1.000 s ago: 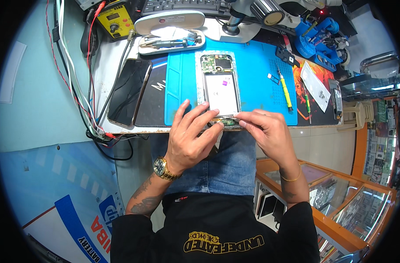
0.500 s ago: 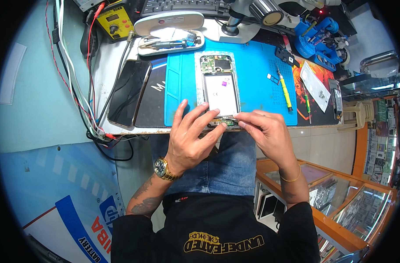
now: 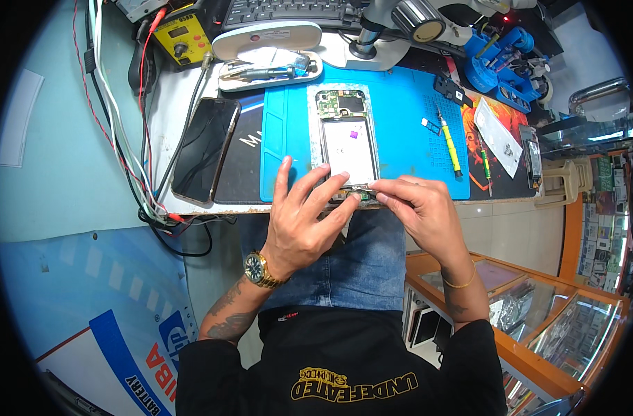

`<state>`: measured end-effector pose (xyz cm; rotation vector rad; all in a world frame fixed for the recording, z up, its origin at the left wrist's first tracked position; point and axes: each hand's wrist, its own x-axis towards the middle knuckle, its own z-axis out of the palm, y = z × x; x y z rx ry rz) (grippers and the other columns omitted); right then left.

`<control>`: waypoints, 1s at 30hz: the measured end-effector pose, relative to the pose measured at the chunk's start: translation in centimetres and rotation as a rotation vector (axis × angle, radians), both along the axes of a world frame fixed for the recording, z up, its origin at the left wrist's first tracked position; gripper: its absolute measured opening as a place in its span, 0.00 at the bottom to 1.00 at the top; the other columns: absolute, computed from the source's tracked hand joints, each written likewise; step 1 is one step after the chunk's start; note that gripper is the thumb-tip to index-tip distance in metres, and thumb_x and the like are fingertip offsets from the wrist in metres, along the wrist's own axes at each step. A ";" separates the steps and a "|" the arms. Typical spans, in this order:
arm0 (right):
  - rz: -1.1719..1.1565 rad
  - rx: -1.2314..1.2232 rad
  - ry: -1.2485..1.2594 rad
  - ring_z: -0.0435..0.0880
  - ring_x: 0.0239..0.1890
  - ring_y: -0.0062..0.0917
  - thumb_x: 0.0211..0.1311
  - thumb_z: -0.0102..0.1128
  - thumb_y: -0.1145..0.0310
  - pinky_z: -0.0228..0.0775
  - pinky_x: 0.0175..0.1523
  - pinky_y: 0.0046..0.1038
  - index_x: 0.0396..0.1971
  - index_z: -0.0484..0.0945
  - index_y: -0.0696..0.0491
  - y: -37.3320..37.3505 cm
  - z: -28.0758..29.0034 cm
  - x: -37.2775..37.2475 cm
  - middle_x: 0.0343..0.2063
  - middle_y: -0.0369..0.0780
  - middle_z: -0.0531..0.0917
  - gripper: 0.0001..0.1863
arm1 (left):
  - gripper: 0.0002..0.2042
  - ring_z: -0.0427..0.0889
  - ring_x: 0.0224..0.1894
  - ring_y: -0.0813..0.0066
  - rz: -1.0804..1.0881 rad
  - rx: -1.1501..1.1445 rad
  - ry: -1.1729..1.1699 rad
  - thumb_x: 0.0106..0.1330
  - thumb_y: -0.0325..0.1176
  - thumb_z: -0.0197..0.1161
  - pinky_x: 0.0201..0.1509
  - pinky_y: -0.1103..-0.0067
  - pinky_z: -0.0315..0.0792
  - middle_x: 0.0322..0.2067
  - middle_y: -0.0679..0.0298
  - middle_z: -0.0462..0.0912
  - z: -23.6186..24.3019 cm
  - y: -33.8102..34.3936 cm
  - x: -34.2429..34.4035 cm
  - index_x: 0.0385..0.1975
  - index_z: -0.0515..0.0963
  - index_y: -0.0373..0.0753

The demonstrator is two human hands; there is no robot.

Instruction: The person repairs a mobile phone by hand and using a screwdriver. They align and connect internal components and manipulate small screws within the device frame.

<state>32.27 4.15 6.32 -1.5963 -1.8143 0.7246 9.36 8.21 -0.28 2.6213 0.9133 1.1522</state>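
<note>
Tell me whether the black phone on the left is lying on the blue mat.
No: the black phone lies on the dark mat left of the blue mat, where the opened phone sits.

An opened phone (image 3: 349,142) lies on a mat (image 3: 406,125); another phone (image 3: 205,149) lies left, screwdrivers (image 3: 449,143) right, apparently a microscope (image 3: 399,21) far behind.

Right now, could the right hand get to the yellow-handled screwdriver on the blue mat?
Probably yes. The right hand is at the opened phone's near end, and the yellow-handled screwdriver lies just beyond it on bare blue mat, with nothing between them.
</note>
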 end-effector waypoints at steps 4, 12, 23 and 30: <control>-0.002 -0.001 0.009 0.89 0.30 0.39 0.66 0.70 0.75 0.78 0.37 0.34 0.45 0.90 0.58 0.0 0.1 0.0 0.32 0.48 0.89 0.10 | 0.13 0.85 0.62 0.56 -0.008 -0.001 -0.019 0.59 0.30 0.79 0.78 0.40 0.57 0.56 0.62 0.87 -0.1 0.0 -0.1 0.42 0.87 0.47; -0.006 0.010 0.021 0.88 0.29 0.38 0.66 0.70 0.75 0.78 0.36 0.34 0.46 0.90 0.57 0.0 -0.2 0.0 0.32 0.48 0.89 0.10 | 0.11 0.85 0.62 0.56 -0.003 -0.014 -0.046 0.61 0.31 0.78 0.77 0.39 0.59 0.56 0.62 0.87 -0.4 -0.1 -0.1 0.41 0.85 0.46; -0.018 0.004 0.009 0.88 0.29 0.38 0.65 0.71 0.74 0.78 0.36 0.34 0.46 0.91 0.57 -0.1 -0.1 -0.1 0.32 0.47 0.89 0.10 | 0.13 0.86 0.61 0.56 -0.002 0.011 -0.025 0.59 0.30 0.79 0.78 0.40 0.58 0.54 0.62 0.87 -0.3 -0.1 -0.1 0.45 0.89 0.48; -0.011 0.004 0.006 0.89 0.30 0.39 0.66 0.71 0.74 0.78 0.36 0.34 0.45 0.91 0.57 0.0 -0.1 -0.1 0.32 0.47 0.89 0.10 | 0.13 0.85 0.61 0.58 0.007 0.023 0.001 0.63 0.33 0.75 0.77 0.37 0.59 0.56 0.63 0.87 0.1 -0.1 0.0 0.48 0.89 0.48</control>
